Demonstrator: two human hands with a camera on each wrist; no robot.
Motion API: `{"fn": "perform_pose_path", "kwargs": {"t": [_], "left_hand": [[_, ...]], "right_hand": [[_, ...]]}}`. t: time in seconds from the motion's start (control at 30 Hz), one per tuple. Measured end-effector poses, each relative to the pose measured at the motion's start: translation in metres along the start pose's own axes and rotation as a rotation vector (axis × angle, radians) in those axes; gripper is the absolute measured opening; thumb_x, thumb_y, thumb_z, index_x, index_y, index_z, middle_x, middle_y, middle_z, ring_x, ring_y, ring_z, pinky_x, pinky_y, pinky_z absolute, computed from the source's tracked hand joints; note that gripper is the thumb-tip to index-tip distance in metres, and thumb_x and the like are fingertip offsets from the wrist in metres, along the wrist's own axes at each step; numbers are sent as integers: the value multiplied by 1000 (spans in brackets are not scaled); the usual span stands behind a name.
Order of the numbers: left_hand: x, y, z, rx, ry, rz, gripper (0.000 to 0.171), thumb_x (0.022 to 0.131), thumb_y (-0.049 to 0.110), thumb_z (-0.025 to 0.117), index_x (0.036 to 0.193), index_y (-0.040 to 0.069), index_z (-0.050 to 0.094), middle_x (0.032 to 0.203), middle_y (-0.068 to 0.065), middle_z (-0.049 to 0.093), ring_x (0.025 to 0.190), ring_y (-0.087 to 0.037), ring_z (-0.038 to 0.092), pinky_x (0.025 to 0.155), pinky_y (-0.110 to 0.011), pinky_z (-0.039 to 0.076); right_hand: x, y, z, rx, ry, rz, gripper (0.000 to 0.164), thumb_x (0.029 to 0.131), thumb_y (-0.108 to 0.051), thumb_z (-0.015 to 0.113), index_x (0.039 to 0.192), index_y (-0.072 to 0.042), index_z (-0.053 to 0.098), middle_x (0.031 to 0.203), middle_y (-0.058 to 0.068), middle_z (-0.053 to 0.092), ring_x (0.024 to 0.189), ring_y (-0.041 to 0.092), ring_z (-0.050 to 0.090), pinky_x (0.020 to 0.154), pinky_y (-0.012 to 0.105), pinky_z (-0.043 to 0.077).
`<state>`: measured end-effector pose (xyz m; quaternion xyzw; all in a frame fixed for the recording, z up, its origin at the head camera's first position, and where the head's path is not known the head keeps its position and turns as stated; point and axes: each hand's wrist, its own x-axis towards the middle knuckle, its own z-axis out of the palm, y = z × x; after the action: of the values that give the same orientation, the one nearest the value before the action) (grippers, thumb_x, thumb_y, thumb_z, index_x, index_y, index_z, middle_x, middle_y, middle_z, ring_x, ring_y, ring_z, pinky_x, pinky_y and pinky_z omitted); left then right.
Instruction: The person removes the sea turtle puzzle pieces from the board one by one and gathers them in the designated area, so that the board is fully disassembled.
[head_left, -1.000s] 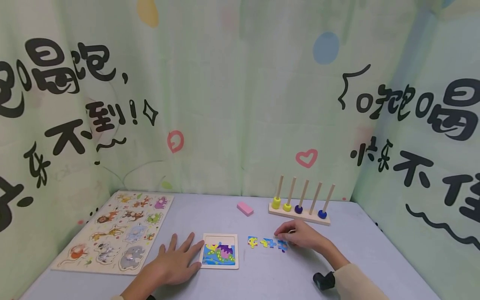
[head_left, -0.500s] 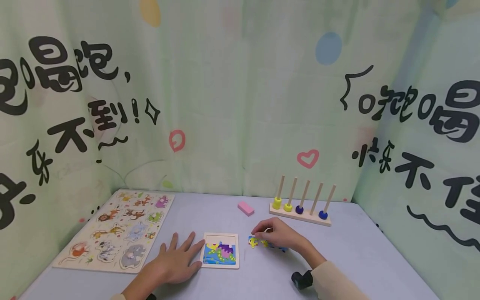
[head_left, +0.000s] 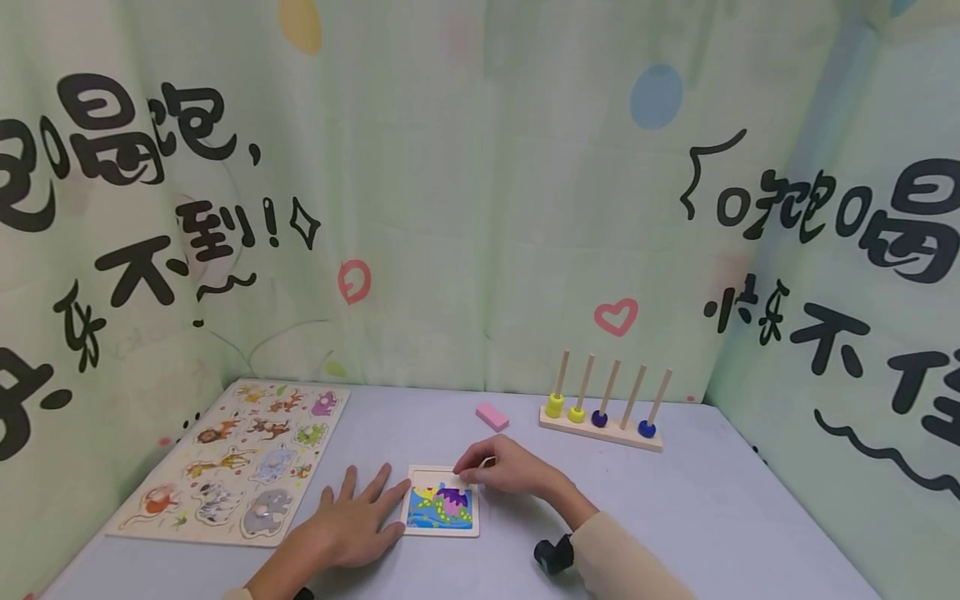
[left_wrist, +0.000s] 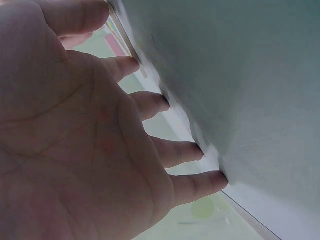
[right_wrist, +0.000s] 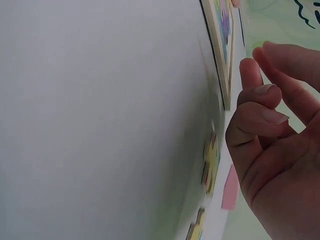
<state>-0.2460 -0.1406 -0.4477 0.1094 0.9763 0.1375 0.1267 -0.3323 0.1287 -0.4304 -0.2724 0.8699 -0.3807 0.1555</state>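
Observation:
My left hand (head_left: 352,521) lies palm down on the table with fingers spread. Its fingertips touch the left edge of a small wooden puzzle board (head_left: 442,534). The board bears a blue, purple and yellow picture with a bare strip along its top. My right hand (head_left: 510,467) hovers at the board's upper right corner, thumb and index finger pinched together. They seem to hold a puzzle piece, which the fingers mostly hide. Loose puzzle pieces (right_wrist: 212,162) lie on the table below the right hand, hidden from the head view.
A large animal peg board (head_left: 176,521) lies at the left. Behind the right hand are a pink block (head_left: 492,417) and a wooden peg stand (head_left: 600,427) with yellow and dark blue beads. Printed curtains (head_left: 450,208) hang along the table's back and sides.
My right hand has moved left from the row of loose pieces to the puzzle board's upper right corner. The left hand stays at the board's left edge.

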Motion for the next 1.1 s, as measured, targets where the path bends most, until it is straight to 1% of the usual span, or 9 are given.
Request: {"fn": "perform_pose_path", "kwargs": {"t": [0.2,0.37,0.53,0.6,0.67,0.77,0.83,0.9,1.1], "left_hand": [[11,-12,13,5,6,5,67,102,62,53,163,36,42,177,-8,29,161,-58,14,120,-85,15],[16,-17,17,18,14,9,67,102,64,52,163,38,40,178,-6,27,161,-58,13,120,-85,16],[16,-16,19,26,21,16,67,101,66,52,162,40,41,177,-5,29,161,-58,16,119,-85,18],[11,-11,12,29,15,16,67,102,63,53,162,37,42,177,-7,29,160,-59,16,119,-85,18],[10,-11,11,25,20,18,66,102,61,53,162,36,42,177,-7,30,160,-58,17,119,-85,19],[11,-13,11,24,21,22,66,102,60,54,162,36,42,177,-7,29,160,-59,17,119,-85,19],[17,-20,18,24,30,29,66,102,64,52,162,39,41,177,-6,29,160,-58,17,119,-85,19],[19,-23,20,25,28,28,67,101,66,52,163,41,40,177,-5,28,161,-58,17,118,-86,19],[20,-24,20,26,24,25,68,101,65,54,162,39,41,177,-6,29,160,-58,17,118,-86,19]], "right_hand": [[11,-11,12,5,-55,-41,18,101,-21,72,114,-12,80,113,4,79,98,9,64,89,21,54],[17,-18,20,0,-55,-56,15,101,-21,72,111,-13,81,111,2,80,95,7,64,90,21,55],[22,-20,26,-11,-54,-48,13,100,-21,74,109,-15,82,110,0,80,93,6,63,88,20,54],[23,-21,28,-22,-53,-41,13,101,-21,73,108,-15,82,111,0,80,94,7,63,88,20,55],[24,-23,29,-35,-53,-43,13,101,-20,73,109,-15,82,111,1,80,94,7,64,89,22,56],[26,-25,31,-63,-49,-36,14,101,-21,72,109,-15,83,109,1,81,91,6,64,88,21,56],[28,-27,33,-79,-49,-36,15,102,-21,72,109,-15,83,106,1,81,87,5,64,86,20,56],[30,-28,35,-90,-48,-32,15,102,-22,72,108,-14,83,102,-1,81,84,4,63,83,18,55],[30,-32,39,-92,-49,-29,14,101,-21,72,106,-14,84,96,-3,80,79,4,62,78,16,54]]}}
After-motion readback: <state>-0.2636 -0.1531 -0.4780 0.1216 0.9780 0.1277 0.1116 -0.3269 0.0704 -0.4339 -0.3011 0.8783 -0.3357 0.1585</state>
